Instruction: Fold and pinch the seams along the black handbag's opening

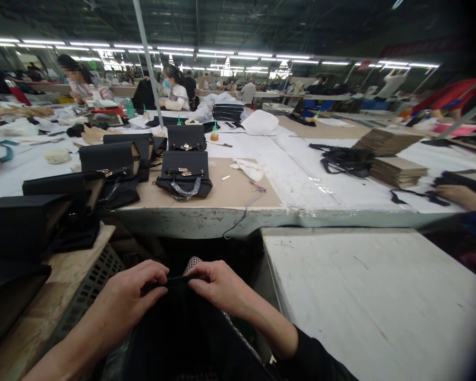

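Low in front of me, my left hand pinches the upper edge of a piece of black fabric between thumb and fingers. A short way to the right, my right hand grips the same edge, thumb on the near side. The fabric hangs down dark below both hands; its full shape cannot be made out. Beyond the hands, on the table, stands a black handbag with gold-coloured hardware and a plastic-wrapped handle. Another black handbag stands behind it.
More black bags line the left, some on a wooden board over a plastic crate. A white-topped table is at right. Cardboard stacks and black straps lie farther back. A co-worker's hand shows at far right.
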Available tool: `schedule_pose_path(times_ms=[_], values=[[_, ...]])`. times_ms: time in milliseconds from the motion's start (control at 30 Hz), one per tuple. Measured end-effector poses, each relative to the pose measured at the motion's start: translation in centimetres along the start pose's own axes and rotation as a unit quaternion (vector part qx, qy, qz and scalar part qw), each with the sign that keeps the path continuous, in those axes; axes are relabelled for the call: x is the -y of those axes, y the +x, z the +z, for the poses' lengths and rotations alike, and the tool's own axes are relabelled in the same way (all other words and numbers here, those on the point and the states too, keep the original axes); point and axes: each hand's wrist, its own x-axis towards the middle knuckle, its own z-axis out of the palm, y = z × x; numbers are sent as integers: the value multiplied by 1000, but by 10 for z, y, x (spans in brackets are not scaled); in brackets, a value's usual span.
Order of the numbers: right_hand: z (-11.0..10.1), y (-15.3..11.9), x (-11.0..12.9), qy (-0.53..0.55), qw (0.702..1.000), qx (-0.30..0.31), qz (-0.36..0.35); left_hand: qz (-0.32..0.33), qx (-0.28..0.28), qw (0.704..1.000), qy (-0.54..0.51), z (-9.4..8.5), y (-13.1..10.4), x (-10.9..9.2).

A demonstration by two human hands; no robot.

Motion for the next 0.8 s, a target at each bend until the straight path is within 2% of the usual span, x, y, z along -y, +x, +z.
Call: schedule_pose_path(times_ms=[133,367,600,700,800], values=[[1,-1,3,-24,1000,-13,-7,38,-3,998,58,5,0,8],[3,-3,6,-49,998,-29,-13,49,15,991,122,7,4,11],[3,-6,6,-63,997,-45,-11,72,-13,987,146,14,3,23],[5,-5,6,-64,997,-46,-12,74,-17,984,162,15,2,27],[8,-4,6,-72,996,-50,-14,56,-6,984,169,13,2,22]])
